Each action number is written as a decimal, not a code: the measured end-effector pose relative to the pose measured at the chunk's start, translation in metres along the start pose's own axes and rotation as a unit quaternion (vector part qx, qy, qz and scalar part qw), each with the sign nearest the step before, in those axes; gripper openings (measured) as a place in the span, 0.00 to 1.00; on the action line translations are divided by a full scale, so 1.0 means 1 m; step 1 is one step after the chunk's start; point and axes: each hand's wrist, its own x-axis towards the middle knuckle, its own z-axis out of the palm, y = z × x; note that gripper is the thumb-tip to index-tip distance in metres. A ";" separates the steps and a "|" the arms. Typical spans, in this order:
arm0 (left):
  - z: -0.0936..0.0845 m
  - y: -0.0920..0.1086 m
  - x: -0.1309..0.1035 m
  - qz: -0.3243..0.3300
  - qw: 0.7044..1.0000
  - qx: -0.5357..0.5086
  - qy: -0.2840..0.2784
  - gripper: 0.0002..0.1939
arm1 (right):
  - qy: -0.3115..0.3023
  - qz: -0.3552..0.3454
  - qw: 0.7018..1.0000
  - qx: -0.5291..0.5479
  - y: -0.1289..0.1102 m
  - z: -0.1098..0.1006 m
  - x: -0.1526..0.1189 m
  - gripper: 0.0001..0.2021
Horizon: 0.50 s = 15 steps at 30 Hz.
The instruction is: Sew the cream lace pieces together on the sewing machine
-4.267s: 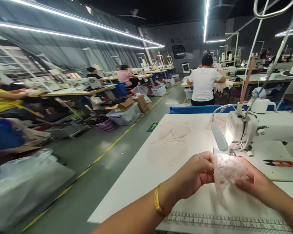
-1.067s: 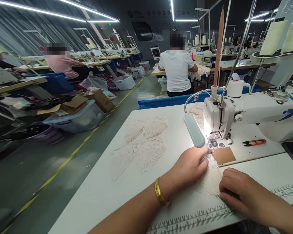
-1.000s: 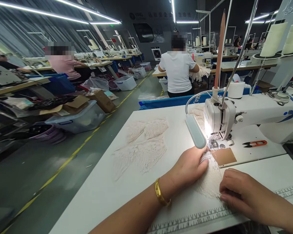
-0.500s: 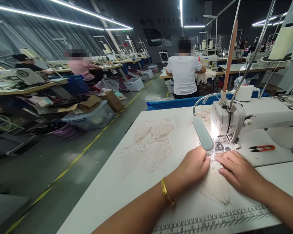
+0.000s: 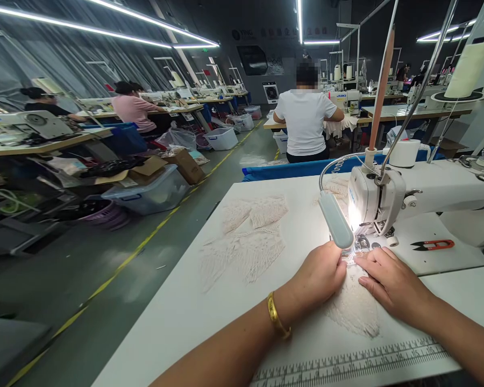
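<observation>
Under the needle area of the white sewing machine [image 5: 411, 185] lies a cream lace fabric piece [image 5: 357, 309], its frayed end spread toward me on the table. Its left edge is gripped by my left hand [image 5: 322, 271], closed with thumb and fingers together close to the presser foot. My right hand [image 5: 391, 285] is closed on the right side of the same piece, fingertips pressing it down near the foot. A grey lamp head [image 5: 335, 220] lights the spot and partly hides the needle. More cream lace pieces [image 5: 242, 258] lie flat to the left.
Red-handled thread snips [image 5: 433, 245] rest on the machine bed at right. A printed ruler strip [image 5: 347, 365] runs along the table's front edge. Behind the blue cloth trough [image 5: 282, 171], a person in a white shirt [image 5: 305, 121] sits sewing. Plastic bins [image 5: 153, 191] stand beside the aisle.
My right hand has shifted very slightly left and up along the lace. The left hand and the fabric look nearly the same.
</observation>
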 end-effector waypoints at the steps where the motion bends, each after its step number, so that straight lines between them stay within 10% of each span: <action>1: 0.000 0.000 0.000 0.003 1.000 0.001 0.001 0.08 | -0.002 0.001 1.000 -0.002 0.000 0.000 0.000 0.16; 15: 0.022 -0.014 0.001 0.148 0.966 0.186 0.100 0.11 | -0.002 -0.015 1.000 0.026 0.003 -0.009 0.001 0.13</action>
